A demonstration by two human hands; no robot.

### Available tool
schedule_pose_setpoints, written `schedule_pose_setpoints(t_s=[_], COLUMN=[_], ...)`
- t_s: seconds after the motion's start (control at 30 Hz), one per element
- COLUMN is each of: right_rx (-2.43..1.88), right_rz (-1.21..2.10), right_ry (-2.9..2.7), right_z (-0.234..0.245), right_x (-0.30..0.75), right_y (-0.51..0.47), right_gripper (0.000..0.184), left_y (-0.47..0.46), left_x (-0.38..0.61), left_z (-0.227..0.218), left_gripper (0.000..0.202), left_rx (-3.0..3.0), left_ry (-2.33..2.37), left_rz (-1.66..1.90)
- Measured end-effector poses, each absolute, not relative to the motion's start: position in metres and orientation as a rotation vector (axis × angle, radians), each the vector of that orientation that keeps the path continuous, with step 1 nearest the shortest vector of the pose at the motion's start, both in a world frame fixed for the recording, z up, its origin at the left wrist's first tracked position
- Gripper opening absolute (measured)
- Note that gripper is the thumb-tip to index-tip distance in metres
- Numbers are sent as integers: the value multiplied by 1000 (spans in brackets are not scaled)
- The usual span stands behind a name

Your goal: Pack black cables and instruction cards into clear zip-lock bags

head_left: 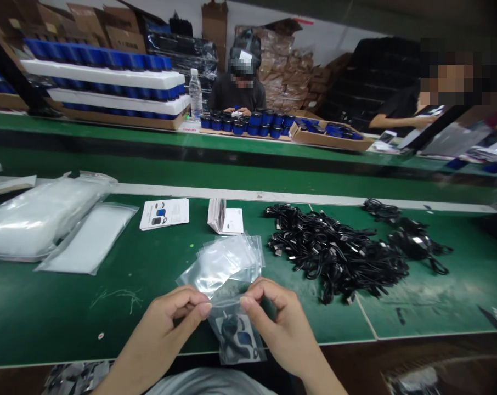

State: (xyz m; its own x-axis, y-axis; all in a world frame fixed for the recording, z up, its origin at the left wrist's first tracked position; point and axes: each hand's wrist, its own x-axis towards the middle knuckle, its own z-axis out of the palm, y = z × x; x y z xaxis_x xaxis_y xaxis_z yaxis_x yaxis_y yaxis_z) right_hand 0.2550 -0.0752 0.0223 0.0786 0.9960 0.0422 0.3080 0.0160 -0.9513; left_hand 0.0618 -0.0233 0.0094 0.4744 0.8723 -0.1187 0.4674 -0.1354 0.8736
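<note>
My left hand (178, 315) and my right hand (273, 312) pinch the top edge of a clear zip bag (237, 337) near the table's front edge. Inside the bag show a coiled black cable and a printed leaflet with a blue device on it. Just beyond my fingers lies a loose stack of clear plastic bags (227, 260). A large heap of black USB cables (334, 252) spreads to the right of it. Behind the bags, a group of folded leaflets (218, 215) stands on edge, and a flat pile of leaflets (165, 213) lies to its left.
Thick packs of plastic bags (46, 214) fill the left of the green table (158, 291). Smaller cable bundles (417, 241) lie at the right. Across the ledge are stacked trays of blue items (104, 77), a water bottle (195, 96) and co-workers.
</note>
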Motion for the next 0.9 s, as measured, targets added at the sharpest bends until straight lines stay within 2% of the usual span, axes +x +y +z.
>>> schedule_pose_setpoints(t_s=[0.17,0.4,0.57,0.7,0.77,0.9], right_rx=[-1447,-1447,-1402,-1333,-1317,-1338], right_rz=[1008,935,985,882,890,951], right_ry=[-1389,-1336,-1258,-1090,-1076,-1188], right_z=[20,20,14,3,-3,-13], right_x=[253,251,242,222,213,202], right_y=[-74,-75,-73,-74,-76,-80], right_gripper=[15,18,19,19,15,21], left_y=[-24,-28,-32,-36,-40,-49], left_x=[64,70,75,83,87,92], left_z=[11,10,9,1,-5,-12], left_gripper=[21,20,23,32,31,35], left_rx=[1932,1851,1561,1459,1482,1528], left_ry=[1153,1098,1079,950,1037,1191], left_rz=[591,646,739,709,798,1069])
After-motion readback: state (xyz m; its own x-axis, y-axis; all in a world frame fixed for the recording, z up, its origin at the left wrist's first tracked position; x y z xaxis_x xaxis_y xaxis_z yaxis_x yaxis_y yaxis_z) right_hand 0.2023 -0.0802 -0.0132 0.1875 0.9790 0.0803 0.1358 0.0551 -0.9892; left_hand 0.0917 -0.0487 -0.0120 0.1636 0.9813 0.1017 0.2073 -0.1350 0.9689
